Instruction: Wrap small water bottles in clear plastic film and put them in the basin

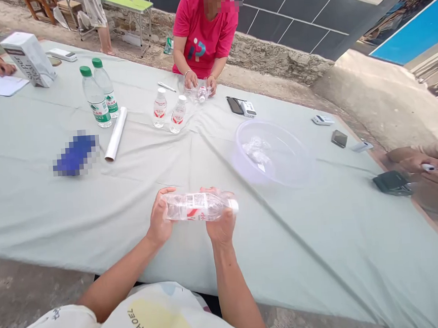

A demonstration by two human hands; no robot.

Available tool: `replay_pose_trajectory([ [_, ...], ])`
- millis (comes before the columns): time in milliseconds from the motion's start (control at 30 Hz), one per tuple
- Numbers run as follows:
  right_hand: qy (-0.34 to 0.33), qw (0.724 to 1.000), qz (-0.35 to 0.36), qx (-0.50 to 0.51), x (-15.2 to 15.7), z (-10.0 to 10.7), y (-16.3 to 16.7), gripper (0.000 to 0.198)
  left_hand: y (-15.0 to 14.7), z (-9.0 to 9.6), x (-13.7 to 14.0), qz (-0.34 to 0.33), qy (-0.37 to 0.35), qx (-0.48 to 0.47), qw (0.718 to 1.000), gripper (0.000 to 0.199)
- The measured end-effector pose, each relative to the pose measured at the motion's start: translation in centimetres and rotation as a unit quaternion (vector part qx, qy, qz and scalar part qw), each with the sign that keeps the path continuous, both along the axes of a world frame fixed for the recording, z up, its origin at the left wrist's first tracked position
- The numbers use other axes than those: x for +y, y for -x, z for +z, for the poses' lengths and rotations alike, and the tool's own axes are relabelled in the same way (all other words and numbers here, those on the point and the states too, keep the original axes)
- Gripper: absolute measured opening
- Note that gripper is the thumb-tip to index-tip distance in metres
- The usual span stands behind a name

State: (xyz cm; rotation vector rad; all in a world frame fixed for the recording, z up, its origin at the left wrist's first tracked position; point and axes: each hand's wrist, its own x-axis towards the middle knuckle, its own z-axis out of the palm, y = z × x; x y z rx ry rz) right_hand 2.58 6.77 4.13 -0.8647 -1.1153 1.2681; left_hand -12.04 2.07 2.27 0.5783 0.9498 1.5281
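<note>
A clear plastic water bottle (192, 206) with a red and white label lies sideways between my two hands, above the near part of the table. Its base end is gripped by my left hand (160, 218), thumb on the near side. My right hand (221, 222) is closed round the neck end, just by the white cap. Beyond them stand two small bottles with white caps, a left one (159, 108) and a right one (178, 115). A white roll (116, 134) lies to their left. Right of my hands is a clear round basin (288, 155) with crumpled clear plastic (257, 151) inside.
Two green-capped water bottles (98, 104) stand at the left, near a white box (29, 59). Across the cloth-covered table (159, 162), a person in a pink shirt (204, 31) handles a bottle in clear plastic. Phones and small devices (242, 107) lie to the right. Another person's hands (423, 164) show at the right edge.
</note>
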Motion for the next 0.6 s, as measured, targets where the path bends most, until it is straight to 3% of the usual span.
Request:
replay_pose_trajectory([
  [100, -0.007, 0.999, -0.049, -0.013, 0.2, -0.1, 2.6, 0.043, -0.7, -0.7, 2.8, 0.053, 0.071, -0.088, 0.992, 0.063],
  [233, -0.026, 0.996, -0.076, -0.041, 4.3, 0.7, 3.4, 0.034, -1.5, -3.2, 4.7, -0.064, 0.084, -0.186, 0.977, 0.075],
  [367, -0.07, 0.985, -0.134, -0.084, 13.2, 1.1, 2.8, 0.035, -1.5, -5.2, 4.6, -0.162, 0.099, -0.199, 0.961, 0.056],
  [500, -0.099, 0.963, -0.216, -0.124, 23.8, 0.8, 2.9, 0.044, -1.4, -6.0, 4.2, -0.186, 0.093, -0.178, 0.962, 0.049],
  [600, -0.077, 0.956, -0.226, -0.169, 29.9, 0.2, 3.6, 0.049, -1.2, -6.3, 4.3, -0.198, 0.086, -0.189, 0.958, 0.044],
])
